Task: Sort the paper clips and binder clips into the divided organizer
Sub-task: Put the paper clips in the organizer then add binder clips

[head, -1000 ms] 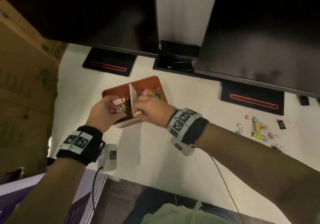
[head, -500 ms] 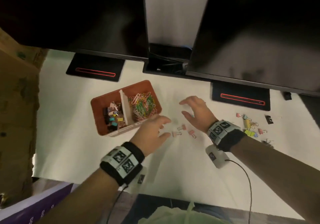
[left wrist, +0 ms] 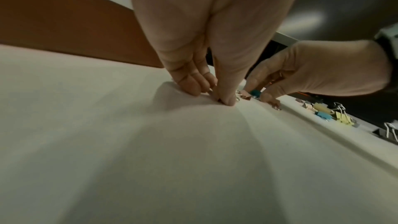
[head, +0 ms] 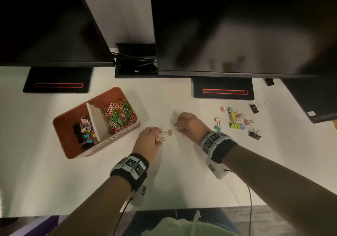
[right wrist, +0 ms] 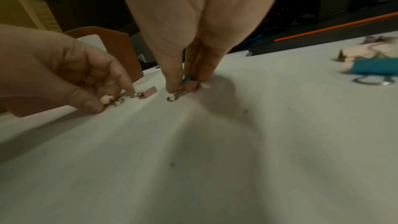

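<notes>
The brown divided organizer (head: 63, 126) stands left of centre, with binder clips in its left compartment and coloured paper clips (head: 118, 117) in its right one. To its right, my left hand (head: 158, 138) pinches a pale pink binder clip (right wrist: 106, 99) on the white table. A second pink binder clip (head: 169, 132) lies loose just beyond it. My right hand (head: 179, 128) pinches another pink binder clip (right wrist: 191, 87) against the table, and a teal clip (right wrist: 187, 78) shows between its fingers. Several loose binder clips (head: 235, 120) lie further right.
Two dark monitors overhang the back of the table, and their black stands (head: 223, 91) sit behind the work area. A black binder clip (head: 255, 135) lies at the right end of the loose group. The table's front edge (head: 164, 210) runs close below my wrists.
Both hands left the organizer and moved right over the table. Half a second ago they hovered open above the small pink clips; now each has come down and pinches one.
</notes>
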{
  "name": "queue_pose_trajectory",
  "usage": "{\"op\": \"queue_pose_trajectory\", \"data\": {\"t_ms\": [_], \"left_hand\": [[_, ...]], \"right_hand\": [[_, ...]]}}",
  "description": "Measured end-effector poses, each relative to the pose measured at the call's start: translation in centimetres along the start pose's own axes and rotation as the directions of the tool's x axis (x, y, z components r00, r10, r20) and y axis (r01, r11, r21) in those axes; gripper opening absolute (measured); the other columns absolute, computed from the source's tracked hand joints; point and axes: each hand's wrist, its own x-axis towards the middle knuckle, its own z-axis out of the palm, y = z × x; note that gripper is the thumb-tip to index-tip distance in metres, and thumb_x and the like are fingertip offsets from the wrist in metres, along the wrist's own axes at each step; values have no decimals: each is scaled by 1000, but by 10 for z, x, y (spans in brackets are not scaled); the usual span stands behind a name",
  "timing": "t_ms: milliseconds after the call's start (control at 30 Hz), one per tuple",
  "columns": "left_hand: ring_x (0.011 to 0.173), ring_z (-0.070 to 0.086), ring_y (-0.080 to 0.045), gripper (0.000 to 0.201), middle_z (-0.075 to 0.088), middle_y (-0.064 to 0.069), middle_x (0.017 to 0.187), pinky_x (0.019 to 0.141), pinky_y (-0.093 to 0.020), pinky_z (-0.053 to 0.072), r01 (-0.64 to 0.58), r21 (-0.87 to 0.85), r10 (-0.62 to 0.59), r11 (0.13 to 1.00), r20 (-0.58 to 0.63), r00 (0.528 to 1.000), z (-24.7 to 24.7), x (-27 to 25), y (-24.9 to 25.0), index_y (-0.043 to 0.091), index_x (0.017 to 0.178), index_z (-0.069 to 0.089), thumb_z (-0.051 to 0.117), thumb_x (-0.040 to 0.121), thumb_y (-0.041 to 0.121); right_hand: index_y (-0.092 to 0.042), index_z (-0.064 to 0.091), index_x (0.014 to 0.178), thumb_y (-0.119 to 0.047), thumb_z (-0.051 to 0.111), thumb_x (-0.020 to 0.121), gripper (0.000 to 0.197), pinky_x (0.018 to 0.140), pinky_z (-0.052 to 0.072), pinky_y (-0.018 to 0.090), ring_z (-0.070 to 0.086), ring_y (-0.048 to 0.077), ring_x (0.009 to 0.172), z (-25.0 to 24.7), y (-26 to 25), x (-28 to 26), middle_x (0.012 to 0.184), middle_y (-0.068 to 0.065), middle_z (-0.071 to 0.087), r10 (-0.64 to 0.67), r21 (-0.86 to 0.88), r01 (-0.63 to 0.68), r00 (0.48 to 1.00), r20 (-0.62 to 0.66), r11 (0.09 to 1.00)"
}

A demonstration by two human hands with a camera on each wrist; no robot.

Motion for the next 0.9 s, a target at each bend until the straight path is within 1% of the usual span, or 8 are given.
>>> {"op": "queue_pose_trajectory", "data": {"t_ms": [133, 233, 333, 433, 567, 700, 800, 900], "left_hand": [[79, 56, -16, 36, 47, 3, 87, 88, -34, 51, -25, -67, 26, 997, 10, 1000, -5, 5, 8, 16, 110, 59, 64, 79, -1], [78, 55, -14, 51, 44, 1, 106, 91, -28, 49, -39, -64, 45, 997, 104, 994, -6, 16, 18, 21, 123, 54, 66, 78, -1], [77, 51, -10, 59, 39, 1, 115, 95, -24, 47, -48, 1, 47, 999, 165, 985, -2, 28, 25, 24, 129, 51, 67, 77, 0], [81, 54, -13, 47, 46, -1, 116, 95, -29, 48, -21, 41, 13, 999, 168, 986, 1, 36, 28, 18, 119, 59, 69, 76, 3], [88, 60, -18, 31, 47, 0, 105, 88, -33, 52, -4, 30, 0, 1000, 131, 991, 3, 37, 29, 16, 100, 62, 71, 72, 4], [77, 54, -16, 28, 42, 0, 99, 80, -28, 51, 7, 35, -10, 999, 95, 995, 5, 35, 28, 20, 88, 53, 71, 71, 6], [74, 48, -14, 29, 46, 2, 92, 71, -22, 41, -12, 94, 4, 995, 84, 996, 7, 34, 27, 23, 86, 45, 69, 76, 10], [74, 50, -14, 21, 52, 3, 87, 69, -23, 39, -10, 111, 3, 994, 65, 998, 9, 33, 26, 21, 88, 46, 64, 81, 12]], "right_hand": [[-19, 58, 124, -27, 69, 80, 46, 100, 39, 35, 49, 24, 109, -15, 12, -8, 126, 4, 52, -18, -7, 18, 997, 79, 1000], [-21, 50, 132, -22, 71, 79, 57, 98, 38, 35, 49, 24, 107, -15, 13, -14, 131, 5, 45, -52, -70, 67, 980, 191, 995], [-12, 59, 123, -12, 67, 81, 42, 95, 43, 36, 54, 28, 104, -11, 12, -12, 124, 10, 50, -49, -5, 51, 986, 159, 999], [-9, 66, 110, -9, 64, 82, 28, 87, 46, 32, 58, 29, 97, -13, 11, -9, 113, 10, 55, -17, 31, 13, 987, 157, 999], [-9, 67, 101, -13, 63, 83, 18, 84, 47, 35, 55, 29, 95, -17, 9, -8, 108, 11, 53, 7, -17, -4, 982, 186, 1000], [-10, 69, 96, -10, 63, 82, 15, 84, 45, 34, 52, 30, 97, -15, 10, -10, 108, 12, 54, 2, -49, 6, 986, 169, 999], [-8, 70, 93, -5, 64, 79, 16, 83, 45, 32, 55, 31, 97, -15, 13, -13, 108, 11, 55, 4, 6, -6, 987, 161, 1000], [-10, 67, 101, -9, 66, 80, 22, 87, 45, 33, 54, 29, 100, -17, 17, -17, 108, 11, 57, 41, 19, -45, 981, 190, 999]]}}
